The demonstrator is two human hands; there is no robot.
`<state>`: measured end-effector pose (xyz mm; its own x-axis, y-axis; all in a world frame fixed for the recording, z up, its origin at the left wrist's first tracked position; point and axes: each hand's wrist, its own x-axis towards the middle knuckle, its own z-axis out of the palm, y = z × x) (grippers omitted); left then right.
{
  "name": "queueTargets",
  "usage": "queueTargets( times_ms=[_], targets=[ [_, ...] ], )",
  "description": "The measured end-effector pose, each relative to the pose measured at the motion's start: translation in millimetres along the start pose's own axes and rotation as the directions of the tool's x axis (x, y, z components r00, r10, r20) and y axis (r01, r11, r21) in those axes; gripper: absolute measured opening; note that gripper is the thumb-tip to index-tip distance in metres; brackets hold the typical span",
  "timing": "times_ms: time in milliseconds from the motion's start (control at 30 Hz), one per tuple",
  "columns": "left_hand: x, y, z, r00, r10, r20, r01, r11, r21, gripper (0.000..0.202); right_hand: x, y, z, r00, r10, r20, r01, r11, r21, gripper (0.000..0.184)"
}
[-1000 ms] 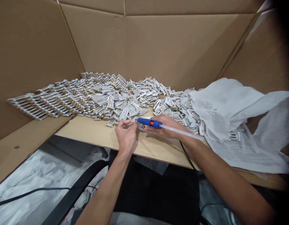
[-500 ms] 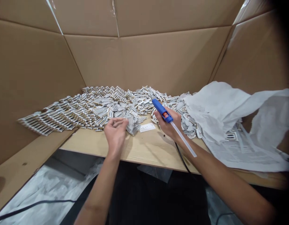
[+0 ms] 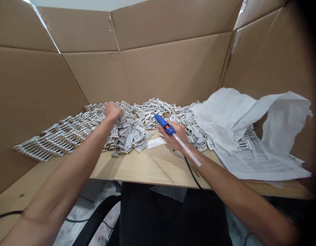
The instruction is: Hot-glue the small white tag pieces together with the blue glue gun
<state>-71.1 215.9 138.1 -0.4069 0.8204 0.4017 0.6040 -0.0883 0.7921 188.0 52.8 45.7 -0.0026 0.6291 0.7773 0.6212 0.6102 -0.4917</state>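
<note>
The blue glue gun sits in the right hand, fingers wrapped round it, above the desk at its centre. Its clear glue stick juts nearward. The left hand rests far-left on the heap of small white cut-out pieces; its fingers curl out of sight, so I cannot tell their grip. Crumpled white paper covers the pieces on the right.

Left hand outstretched, knuckles up, right hand clenched

Evenly bright and sharp at centre, with stretched edges and a dark right corner.
</note>
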Motion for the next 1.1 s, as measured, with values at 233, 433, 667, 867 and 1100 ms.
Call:
queueTargets(
  times_ms=[233,433,667,867,1100],
  targets=[
    [14,-8,5.3,0.992,0.119,0.042,-0.124,0.868,0.481,0.051,2,3,-1,0.999,-0.017,0.028,0.016,0.999,0.045,0.046],
    [8,0,11.5,0.96,0.241,0.14,-0.278,0.793,0.543,0.037,6,-4,-9,0.993,0.121,-0.012,-0.119,0.987,0.112,0.048],
    [-37,14,55.2,0.53,0.29,0.797,-0.741,0.615,0.27,0.006,12,6,-10,0.857,0.513,-0.048,-0.493,0.844,0.209,0.057],
    [-44,8,68.5,0.229,0.078,0.97,-0.902,0.391,0.182,0.046,16,16,-9,0.798,0.603,-0.018,-0.579,0.774,0.257,0.061],
    [-42,8,62.1,0.218,0.1,0.971,-0.947,0.261,0.186,0.028,17,20,-3,0.808,0.589,-0.005,-0.564,0.775,0.287,0.061]
  ],
)
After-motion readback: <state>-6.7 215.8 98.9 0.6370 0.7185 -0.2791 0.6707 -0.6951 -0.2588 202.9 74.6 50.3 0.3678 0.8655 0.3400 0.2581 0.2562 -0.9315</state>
